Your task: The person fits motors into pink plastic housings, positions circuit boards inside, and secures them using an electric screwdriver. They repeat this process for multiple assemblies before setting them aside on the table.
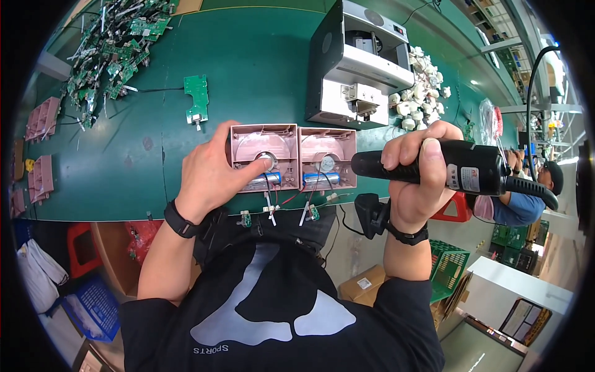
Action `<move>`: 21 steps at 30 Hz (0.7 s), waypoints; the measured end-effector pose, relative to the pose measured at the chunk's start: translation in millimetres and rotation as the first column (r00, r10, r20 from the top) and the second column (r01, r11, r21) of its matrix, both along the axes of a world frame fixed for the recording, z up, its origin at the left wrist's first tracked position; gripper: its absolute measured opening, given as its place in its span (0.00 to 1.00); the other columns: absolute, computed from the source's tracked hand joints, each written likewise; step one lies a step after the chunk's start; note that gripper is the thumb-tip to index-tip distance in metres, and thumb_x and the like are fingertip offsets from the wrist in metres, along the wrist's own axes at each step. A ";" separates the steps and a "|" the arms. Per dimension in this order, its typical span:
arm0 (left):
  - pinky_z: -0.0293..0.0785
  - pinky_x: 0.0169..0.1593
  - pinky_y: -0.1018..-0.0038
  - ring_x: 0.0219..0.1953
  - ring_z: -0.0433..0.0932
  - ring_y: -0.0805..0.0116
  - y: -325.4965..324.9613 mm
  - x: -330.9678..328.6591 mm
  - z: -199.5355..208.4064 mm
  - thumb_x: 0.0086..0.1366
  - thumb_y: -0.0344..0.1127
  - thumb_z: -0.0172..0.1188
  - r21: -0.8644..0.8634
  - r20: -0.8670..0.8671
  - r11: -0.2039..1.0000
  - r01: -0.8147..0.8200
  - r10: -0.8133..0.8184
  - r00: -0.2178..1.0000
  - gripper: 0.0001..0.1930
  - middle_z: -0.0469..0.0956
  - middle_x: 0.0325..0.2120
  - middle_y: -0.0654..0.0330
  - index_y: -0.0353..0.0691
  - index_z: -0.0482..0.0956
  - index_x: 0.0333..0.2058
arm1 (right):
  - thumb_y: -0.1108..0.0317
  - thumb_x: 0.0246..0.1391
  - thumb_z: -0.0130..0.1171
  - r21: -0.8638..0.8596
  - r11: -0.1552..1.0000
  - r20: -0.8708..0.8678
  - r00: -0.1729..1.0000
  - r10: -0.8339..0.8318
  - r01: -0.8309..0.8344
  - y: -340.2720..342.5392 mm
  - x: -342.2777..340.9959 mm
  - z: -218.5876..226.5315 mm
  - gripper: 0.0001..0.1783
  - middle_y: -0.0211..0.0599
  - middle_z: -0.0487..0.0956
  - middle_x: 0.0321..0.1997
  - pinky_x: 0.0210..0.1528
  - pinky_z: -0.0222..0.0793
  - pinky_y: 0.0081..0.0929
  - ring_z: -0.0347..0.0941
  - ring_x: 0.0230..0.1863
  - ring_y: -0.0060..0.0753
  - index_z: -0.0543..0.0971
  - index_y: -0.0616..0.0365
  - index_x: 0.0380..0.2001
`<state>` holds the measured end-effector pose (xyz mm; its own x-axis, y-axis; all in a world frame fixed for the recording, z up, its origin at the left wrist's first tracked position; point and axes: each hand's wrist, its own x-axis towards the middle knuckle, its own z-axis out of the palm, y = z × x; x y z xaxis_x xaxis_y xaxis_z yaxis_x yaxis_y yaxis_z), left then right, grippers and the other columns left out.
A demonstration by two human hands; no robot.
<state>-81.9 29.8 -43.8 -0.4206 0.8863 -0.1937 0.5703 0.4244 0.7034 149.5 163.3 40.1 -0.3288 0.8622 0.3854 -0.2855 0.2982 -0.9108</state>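
Two pink plastic housings lie side by side on the green table, the left housing (263,135) and the right housing (338,137). My left hand (214,166) grips the left housing, fingers along its outer side, thumb pressed on a round metal part inside. Each housing holds a blue-wrapped cylinder like a battery (321,180); a round disc (325,163) shows in the right one. Thin wires lead to small green boards (246,219) at the table's near edge. Closed round a black corded tool shaped like an electric screwdriver (387,167), my right hand (424,164) holds it level, nose beside the right housing.
A grey-white machine (359,62) stands at the back, with a heap of white parts (424,93) to its right. Far left is a pile of green circuit boards (124,49); a single board (197,99) lies nearer. More pink housings (42,118) sit left. Another person (520,201) is at far right.
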 end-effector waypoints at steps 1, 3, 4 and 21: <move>0.82 0.45 0.62 0.40 0.88 0.52 0.0 0.1 -0.3 0.55 0.52 0.77 -0.002 0.003 1.000 -0.001 0.001 1.000 0.39 0.88 0.37 0.53 0.43 0.72 0.61 | 0.68 0.66 0.54 0.007 1.000 0.003 1.000 -0.003 0.003 -0.1 -0.9 -1.2 0.10 0.37 0.73 0.25 0.30 0.72 0.35 0.70 0.22 0.34 0.70 0.60 0.46; 0.82 0.45 0.62 0.40 0.88 0.52 -0.3 0.2 -0.7 0.55 0.51 0.77 -0.004 -0.013 1.000 0.000 0.000 1.000 0.38 0.88 0.38 0.53 0.43 0.72 0.61 | 0.68 0.66 0.54 0.010 1.000 0.006 1.000 -0.001 0.001 0.1 -2.8 -4.5 0.10 0.37 0.73 0.25 0.30 0.72 0.34 0.70 0.22 0.34 0.70 0.60 0.45; 0.82 0.45 0.62 0.40 0.88 0.52 -0.3 0.1 -1.1 0.55 0.51 0.77 -0.006 -0.019 1.000 0.002 -0.002 1.000 0.38 0.88 0.38 0.53 0.43 0.72 0.61 | 0.68 0.65 0.55 0.024 1.000 0.030 1.000 -0.002 0.001 0.2 -3.6 -6.1 0.09 0.37 0.73 0.25 0.29 0.72 0.34 0.70 0.22 0.34 0.70 0.60 0.44; 0.81 0.46 0.62 0.42 0.88 0.52 -1.8 0.6 1.9 0.55 0.53 0.76 -0.002 -0.015 1.000 -0.017 0.017 1.000 0.37 0.89 0.39 0.54 0.44 0.74 0.60 | 0.68 0.66 0.56 0.089 0.994 -0.082 0.994 0.070 -0.062 25.8 0.4 40.2 0.08 0.37 0.73 0.25 0.29 0.71 0.34 0.68 0.21 0.33 0.72 0.60 0.43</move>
